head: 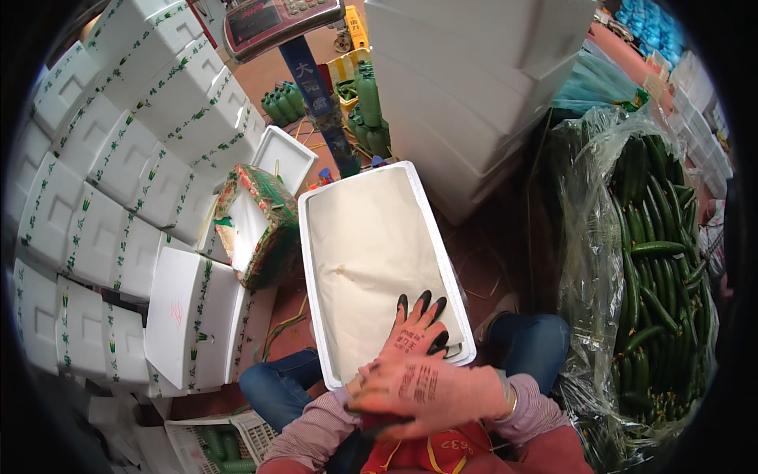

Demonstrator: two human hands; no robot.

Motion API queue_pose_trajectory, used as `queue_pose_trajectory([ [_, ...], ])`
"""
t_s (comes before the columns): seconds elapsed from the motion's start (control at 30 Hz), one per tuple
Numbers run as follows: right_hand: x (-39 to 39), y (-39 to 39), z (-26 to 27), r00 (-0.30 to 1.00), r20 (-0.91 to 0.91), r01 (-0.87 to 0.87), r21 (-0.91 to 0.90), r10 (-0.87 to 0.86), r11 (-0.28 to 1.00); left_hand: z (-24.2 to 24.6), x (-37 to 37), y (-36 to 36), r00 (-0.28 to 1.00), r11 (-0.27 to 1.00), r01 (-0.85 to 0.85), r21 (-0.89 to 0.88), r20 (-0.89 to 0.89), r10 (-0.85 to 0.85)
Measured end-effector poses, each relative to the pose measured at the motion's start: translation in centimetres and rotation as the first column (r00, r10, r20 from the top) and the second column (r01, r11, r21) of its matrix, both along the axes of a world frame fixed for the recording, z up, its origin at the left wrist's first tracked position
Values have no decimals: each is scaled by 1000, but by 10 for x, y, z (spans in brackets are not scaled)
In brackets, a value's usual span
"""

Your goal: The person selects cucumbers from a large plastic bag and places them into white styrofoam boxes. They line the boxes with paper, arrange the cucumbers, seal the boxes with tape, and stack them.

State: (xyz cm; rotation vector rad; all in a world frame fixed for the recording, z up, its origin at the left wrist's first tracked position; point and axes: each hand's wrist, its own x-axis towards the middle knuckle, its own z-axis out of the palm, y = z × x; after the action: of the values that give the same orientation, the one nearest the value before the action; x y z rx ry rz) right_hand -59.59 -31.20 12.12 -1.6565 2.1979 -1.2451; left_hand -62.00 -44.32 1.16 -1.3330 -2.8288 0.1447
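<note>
A white foam box (307,260) stands before me between my knees, its inside covered by a cream paper sheet (373,237). My left hand (414,332), in a pink glove with black fingertips, lies on the sheet near the box's near right corner, fingers spread. My right hand (438,394), in a like glove, crosses over the left wrist, its fingers pointing left; it looks slightly blurred. Neither hand shows anything in its grasp. What lies under the paper is hidden, apart from a small dark gap at the near right corner.
Stacked foam boxes (112,237) rise at left, more (474,89) ahead. A digital scale (284,23) stands beyond my box. Cucumbers (657,249) fill a plastic-lined container at right. A patterned package (266,225) holds white sheets; a plastic crate (249,438) sits lower left.
</note>
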Motion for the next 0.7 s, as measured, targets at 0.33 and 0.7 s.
queue_pose_trajectory([
  [0.33,-312,47,-134,624,208,780,-227,-753,583,43,-30,8,797,998,22,52,602,-49],
  [0.7,-534,30,-318,408,66,605,727,-911,323,55,-82,-26,341,806,-491,330,924,-171],
])
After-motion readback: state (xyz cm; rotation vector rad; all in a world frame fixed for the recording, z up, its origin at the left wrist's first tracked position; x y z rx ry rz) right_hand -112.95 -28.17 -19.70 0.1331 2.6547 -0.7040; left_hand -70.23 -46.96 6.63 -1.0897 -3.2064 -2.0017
